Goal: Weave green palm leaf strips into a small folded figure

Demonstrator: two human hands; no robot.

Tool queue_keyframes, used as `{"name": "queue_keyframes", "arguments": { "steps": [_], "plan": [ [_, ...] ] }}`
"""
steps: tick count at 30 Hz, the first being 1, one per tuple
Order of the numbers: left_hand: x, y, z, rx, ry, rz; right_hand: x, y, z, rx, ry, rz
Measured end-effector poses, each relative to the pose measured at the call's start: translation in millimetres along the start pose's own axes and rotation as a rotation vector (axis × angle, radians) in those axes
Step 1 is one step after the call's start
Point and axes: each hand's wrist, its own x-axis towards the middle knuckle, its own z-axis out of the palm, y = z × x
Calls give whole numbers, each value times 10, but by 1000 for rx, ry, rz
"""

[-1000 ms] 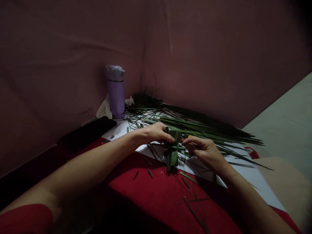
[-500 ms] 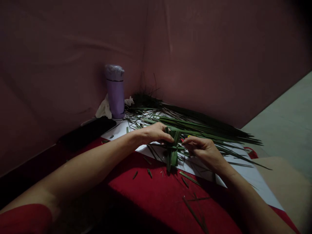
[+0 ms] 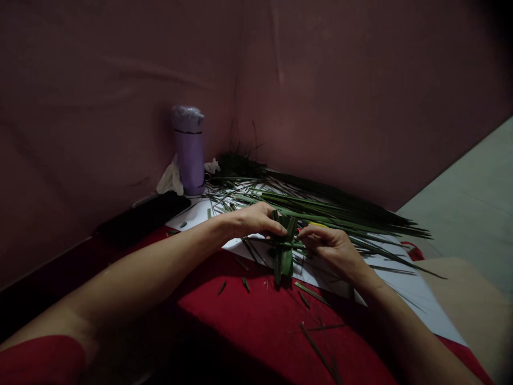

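Observation:
My left hand point(image 3: 262, 220) is closed on a small bundle of folded green leaf strips point(image 3: 286, 259), with the thumb pressed on its upper part. The strips cross one another and hang down toward the red cloth. Just right of the bundle is my right hand point(image 3: 331, 246), its fingers bent and pinched together close to the strips. What lies between those fingertips is too small and dark to make out. Behind the hands, long green leaf blades point(image 3: 340, 214) lie in a loose pile. A bit of a yellow and red object point(image 3: 316, 224) shows behind my right hand.
A purple bottle point(image 3: 190, 160) stands at the back left beside crumpled white gloves or tissue point(image 3: 171, 179). A dark flat object point(image 3: 142, 216) lies left of it. White paper point(image 3: 433, 307) covers part of the red cloth point(image 3: 236, 321), with leaf scraps point(image 3: 320, 350) scattered about. Pinkish walls rise behind.
My right hand has shifted slightly left, nearer the leaf bundle, and more of the yellow object shows behind it. My left hand keeps its hold almost unmoved.

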Motion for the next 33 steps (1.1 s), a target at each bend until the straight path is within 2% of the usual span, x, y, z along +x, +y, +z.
{"name": "queue_keyframes", "arguments": {
  "steps": [11,27,33],
  "plan": [
    [10,10,2,57,90,-29,10,-27,-61,-121,27,3],
    [9,3,13,29,34,-28,-6,-4,-33,-161,19,-24],
    [14,4,6,61,65,-28,0,15,-74,-207,37,-34]
  ]
}}
